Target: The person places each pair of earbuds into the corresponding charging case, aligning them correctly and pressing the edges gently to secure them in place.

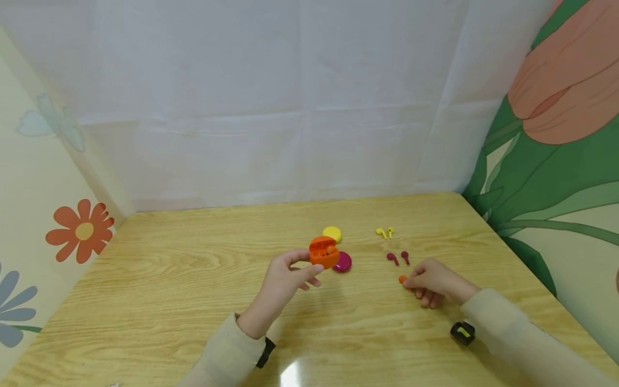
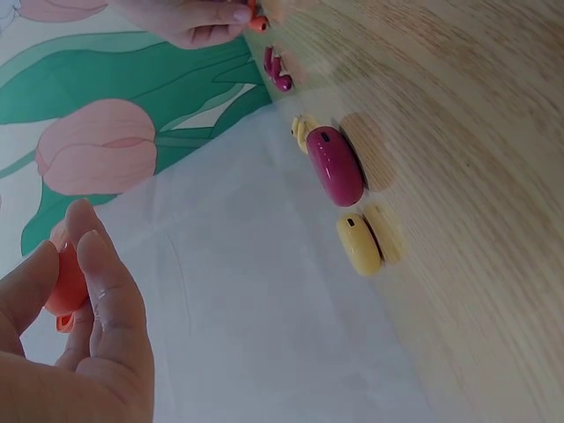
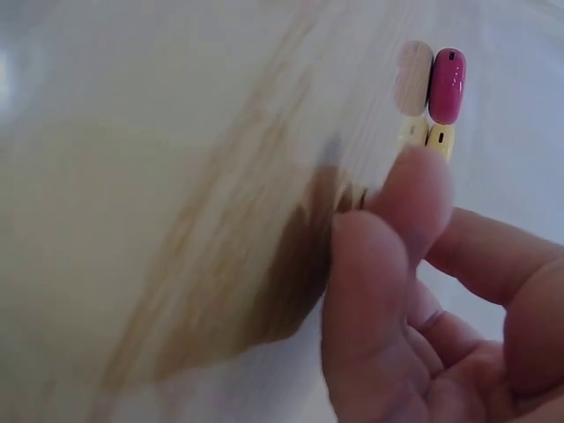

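My left hand [image 1: 290, 275] holds an orange earbud case [image 1: 325, 259] above the table, its lid raised. In the left wrist view the fingers wrap the case [image 2: 69, 284] from both sides. Over on the right, my right hand [image 1: 437, 282] pinches an orange earbud [image 1: 403, 279] at the table surface; the fingers hide part of it. Just beyond lie two magenta earbuds [image 1: 392, 258], and farther back two yellow earbuds [image 1: 382, 232]. A magenta case [image 1: 343, 262] and a yellow case [image 1: 332, 233] stand on the table behind the orange one, both closed.
The wooden table [image 1: 193, 285] reaches back to a white sheet [image 1: 251, 107]. Painted walls with flowers [image 1: 83, 231] flank it on both sides. A black wrist device [image 1: 462, 333] sits at the right sleeve.
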The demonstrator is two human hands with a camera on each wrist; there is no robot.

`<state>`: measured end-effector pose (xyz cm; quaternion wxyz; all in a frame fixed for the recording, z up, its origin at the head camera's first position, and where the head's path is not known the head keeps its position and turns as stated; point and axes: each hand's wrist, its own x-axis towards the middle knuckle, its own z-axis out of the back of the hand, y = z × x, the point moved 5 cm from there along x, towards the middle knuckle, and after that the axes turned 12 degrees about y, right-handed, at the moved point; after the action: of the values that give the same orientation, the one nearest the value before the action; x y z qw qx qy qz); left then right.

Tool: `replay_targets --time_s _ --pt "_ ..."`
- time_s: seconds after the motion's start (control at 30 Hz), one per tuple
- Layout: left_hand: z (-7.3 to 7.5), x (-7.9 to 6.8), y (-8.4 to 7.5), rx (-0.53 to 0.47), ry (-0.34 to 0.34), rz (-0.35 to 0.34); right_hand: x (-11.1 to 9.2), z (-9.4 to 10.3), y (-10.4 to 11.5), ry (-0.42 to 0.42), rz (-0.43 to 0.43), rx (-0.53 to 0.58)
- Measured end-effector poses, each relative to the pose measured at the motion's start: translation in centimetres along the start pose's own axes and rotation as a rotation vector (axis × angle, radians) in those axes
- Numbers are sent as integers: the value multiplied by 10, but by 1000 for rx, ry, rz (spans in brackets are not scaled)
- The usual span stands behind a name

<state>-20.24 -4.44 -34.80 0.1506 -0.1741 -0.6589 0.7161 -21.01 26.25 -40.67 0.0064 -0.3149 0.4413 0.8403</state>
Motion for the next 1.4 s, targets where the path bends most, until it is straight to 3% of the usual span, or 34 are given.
replay_targets --time_s 0.33,0.73,0.97,1.4 --pt "0 0 0 0 1 -7 -3 1 9 -54 26 37" --pt "-1 0 0 -6 8 -23 -13 -9 46 -80 149 62" --pt "-1 0 1 -11 9 -24 -16 -17 68 -84 155 81" --pt "-2 1 2 -2 4 -22 -32 -27 107 -72 276 65"
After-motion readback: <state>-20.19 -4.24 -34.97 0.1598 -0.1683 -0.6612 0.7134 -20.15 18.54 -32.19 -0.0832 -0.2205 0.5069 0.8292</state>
